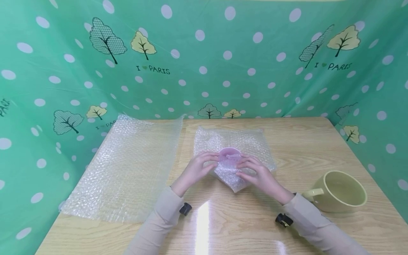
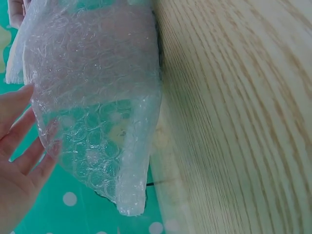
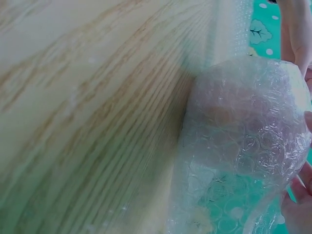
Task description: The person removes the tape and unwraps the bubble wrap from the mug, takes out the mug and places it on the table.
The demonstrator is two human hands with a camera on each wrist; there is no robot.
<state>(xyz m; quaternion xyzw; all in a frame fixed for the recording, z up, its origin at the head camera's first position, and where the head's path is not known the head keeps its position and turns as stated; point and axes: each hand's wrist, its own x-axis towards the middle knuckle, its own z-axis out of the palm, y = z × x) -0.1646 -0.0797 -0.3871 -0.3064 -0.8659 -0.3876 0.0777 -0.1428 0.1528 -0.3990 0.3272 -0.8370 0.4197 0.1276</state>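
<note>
- The table (image 1: 318, 141) has a loose bubble sheet (image 1: 124, 170) spread over its left side.
- A second sheet, the wrap (image 1: 236, 141), lies mid-table, its near corner folded up round a pink cup (image 1: 228, 153).
- A yellow mug (image 1: 342, 191) stands near the right edge, well apart.
- The left hand (image 1: 198, 166) curls its fingers round the wrapped cup.
- The right hand (image 1: 256, 173) clamps the wrap against the cup from the other side.
</note>
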